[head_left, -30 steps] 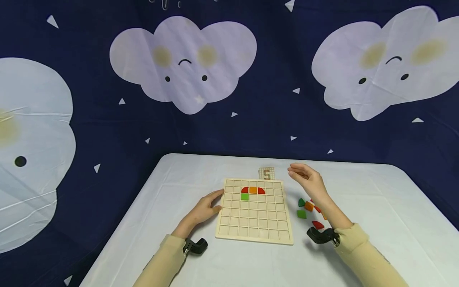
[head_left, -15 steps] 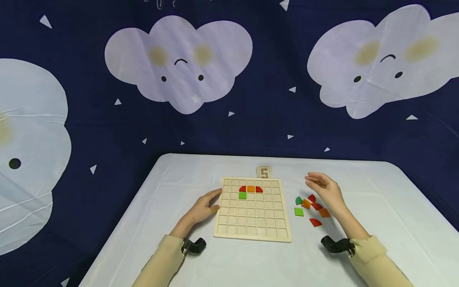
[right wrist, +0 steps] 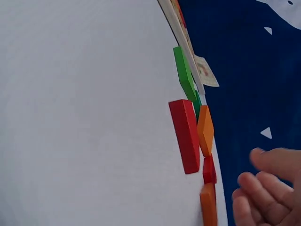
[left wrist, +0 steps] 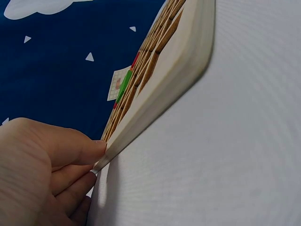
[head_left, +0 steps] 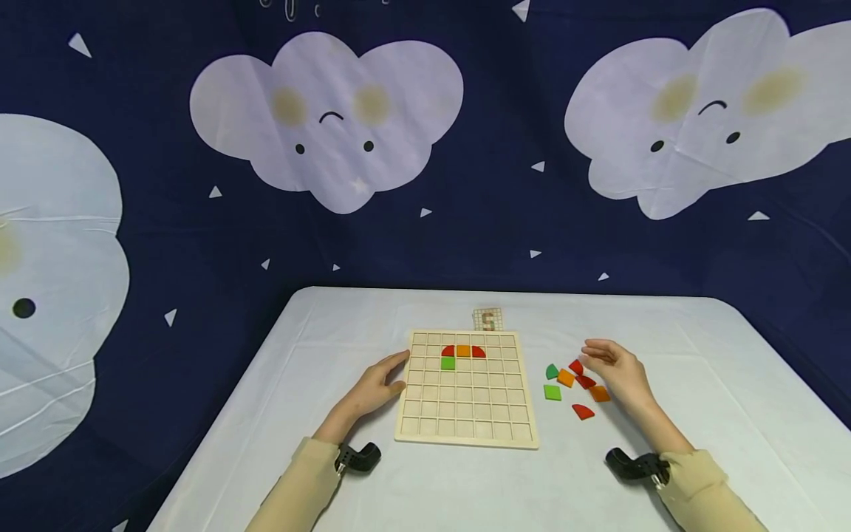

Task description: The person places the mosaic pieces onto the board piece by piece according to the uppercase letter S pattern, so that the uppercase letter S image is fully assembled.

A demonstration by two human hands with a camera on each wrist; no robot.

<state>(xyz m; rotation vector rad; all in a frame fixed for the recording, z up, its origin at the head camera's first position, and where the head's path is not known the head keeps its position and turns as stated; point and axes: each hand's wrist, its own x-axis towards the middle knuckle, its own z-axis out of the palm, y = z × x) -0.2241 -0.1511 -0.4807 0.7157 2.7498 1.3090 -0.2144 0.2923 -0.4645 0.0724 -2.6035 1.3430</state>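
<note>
My left hand [head_left: 374, 386] rests by the left edge of a pale wooden grid board [head_left: 465, 414], its thumb and fingertips touching the rim. On the board, a red quarter-round piece [head_left: 448, 351], an orange square [head_left: 463, 351] and another red quarter-round piece [head_left: 478, 352] lie in one row. A green square [head_left: 448, 363] sits below the left red one. My right hand [head_left: 621, 373] hovers with loosely bent fingers and nothing in them, just right of several loose pieces. Nearest to it are an orange square [head_left: 600, 394] and a red piece [head_left: 585, 382].
A small pattern card [head_left: 488, 319] with an S-like figure lies behind the board. Other loose pieces include a light green square [head_left: 552, 392], a dark green piece [head_left: 552, 372] and a red quarter-round piece [head_left: 583, 411]. A dark blue cloud-patterned cloth [head_left: 499, 244] hangs behind the white table [head_left: 372, 303].
My right hand has moved right and toward me, from beside the card to the loose pieces, uncovering some of them. My left hand stays at the board's edge.
</note>
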